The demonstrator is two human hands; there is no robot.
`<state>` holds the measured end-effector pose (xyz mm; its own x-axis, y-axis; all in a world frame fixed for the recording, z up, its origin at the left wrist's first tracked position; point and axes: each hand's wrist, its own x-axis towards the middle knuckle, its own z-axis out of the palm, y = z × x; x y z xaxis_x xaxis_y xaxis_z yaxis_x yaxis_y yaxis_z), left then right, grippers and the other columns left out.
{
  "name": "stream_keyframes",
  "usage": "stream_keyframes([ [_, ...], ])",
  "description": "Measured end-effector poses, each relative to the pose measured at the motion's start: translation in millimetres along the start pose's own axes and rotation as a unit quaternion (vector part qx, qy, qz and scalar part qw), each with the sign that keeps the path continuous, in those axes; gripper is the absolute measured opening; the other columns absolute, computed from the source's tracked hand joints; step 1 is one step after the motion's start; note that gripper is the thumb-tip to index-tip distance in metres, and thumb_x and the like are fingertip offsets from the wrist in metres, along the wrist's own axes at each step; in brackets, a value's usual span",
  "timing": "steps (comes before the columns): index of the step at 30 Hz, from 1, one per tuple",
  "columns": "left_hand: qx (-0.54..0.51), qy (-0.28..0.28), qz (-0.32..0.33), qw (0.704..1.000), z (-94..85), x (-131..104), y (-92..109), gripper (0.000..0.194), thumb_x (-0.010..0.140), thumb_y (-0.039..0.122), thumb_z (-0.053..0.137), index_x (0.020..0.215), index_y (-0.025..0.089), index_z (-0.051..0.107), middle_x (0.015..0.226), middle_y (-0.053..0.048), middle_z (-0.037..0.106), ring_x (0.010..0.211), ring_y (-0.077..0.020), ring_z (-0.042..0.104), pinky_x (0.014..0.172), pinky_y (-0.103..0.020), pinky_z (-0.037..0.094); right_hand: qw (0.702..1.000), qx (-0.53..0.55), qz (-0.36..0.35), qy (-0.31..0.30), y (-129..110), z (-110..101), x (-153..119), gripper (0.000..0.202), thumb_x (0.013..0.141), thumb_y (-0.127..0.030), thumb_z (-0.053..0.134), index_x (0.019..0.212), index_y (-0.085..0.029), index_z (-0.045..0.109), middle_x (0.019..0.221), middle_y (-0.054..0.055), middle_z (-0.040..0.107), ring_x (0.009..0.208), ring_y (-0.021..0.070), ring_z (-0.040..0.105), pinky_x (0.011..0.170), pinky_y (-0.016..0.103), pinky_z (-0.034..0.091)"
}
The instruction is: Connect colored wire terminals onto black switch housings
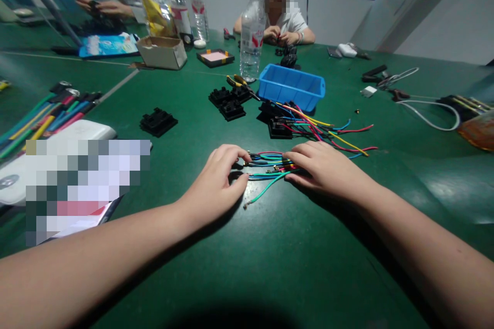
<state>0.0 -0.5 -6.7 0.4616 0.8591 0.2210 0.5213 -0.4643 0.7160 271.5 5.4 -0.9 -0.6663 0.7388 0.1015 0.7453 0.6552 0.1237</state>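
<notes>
A loose bundle of short coloured wires [266, 163], mostly blue, green and red with small metal terminals, lies on the green table between my hands. My left hand [226, 172] curls its fingers and thumb around the left ends of the bundle. Over the right part rests my right hand [318, 164], thumb and fingers closed about the wires and hiding their far ends. One green wire [268, 189] sticks out towards me, apart from the others. Just beyond my right hand, black plastic housings [280, 127] have red, yellow and blue wires running out of them.
Past the housings stand a blue bin [291, 85] and a water bottle [252, 36], with yellow-handled pliers [241, 85] beside more black housings [231, 103]. A lone black housing [158, 122], a white device [57, 149] and wire bundles [50, 113] lie left. Two people sit across the table.
</notes>
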Motion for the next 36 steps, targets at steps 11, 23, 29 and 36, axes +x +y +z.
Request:
stream_keyframes([
  [11,0.017,-0.014,0.01,1.0,-0.9,-0.2,2.1,0.016,0.09,0.024,0.053,0.106,0.021,0.052,0.115,-0.008,0.055,0.113,-0.0243,0.05,0.103,-0.049,0.042,0.999,-0.011,-0.001,0.035,-16.8,4.3,4.8,0.029,0.099,-0.032,0.047,0.117,-0.016,0.063,0.103,0.012,0.068,0.087,0.0238,0.059,0.07,0.034,0.043],
  [23,0.119,-0.102,0.056,0.986,1.7,-6.7,5.1,0.036,0.08,0.026,0.065,0.115,0.024,0.057,0.129,-0.008,0.054,0.122,-0.03,0.047,0.103,-0.052,0.039,0.996,0.012,-0.034,0.087,-12.3,6.7,4.9,0.025,0.1,-0.024,0.045,0.111,-0.017,0.067,0.113,0.012,0.068,0.099,0.0239,0.059,0.082,0.037,0.047],
  [29,0.107,-0.072,0.024,0.991,1.9,-5.0,2.6,0.021,0.085,0.018,0.058,0.105,0.021,0.058,0.118,-0.008,0.057,0.113,-0.0273,0.049,0.099,-0.049,0.042,0.99,0.011,-0.072,0.121,-11.1,4.8,2.7,0.023,0.098,-0.023,0.047,0.095,-0.018,0.069,0.107,0.01,0.07,0.096,0.0232,0.06,0.082,0.038,0.048],
  [36,0.111,-0.047,-0.005,0.993,0.9,-2.9,3.1,0.017,0.088,0.016,0.053,0.103,0.022,0.058,0.117,-0.008,0.058,0.112,-0.0276,0.05,0.097,-0.049,0.044,0.991,0.018,-0.05,0.119,-5.7,2.2,-0.5,0.019,0.091,-0.024,0.054,0.101,-0.017,0.069,0.114,0.013,0.068,0.106,0.0287,0.06,0.089,0.045,0.049],
])
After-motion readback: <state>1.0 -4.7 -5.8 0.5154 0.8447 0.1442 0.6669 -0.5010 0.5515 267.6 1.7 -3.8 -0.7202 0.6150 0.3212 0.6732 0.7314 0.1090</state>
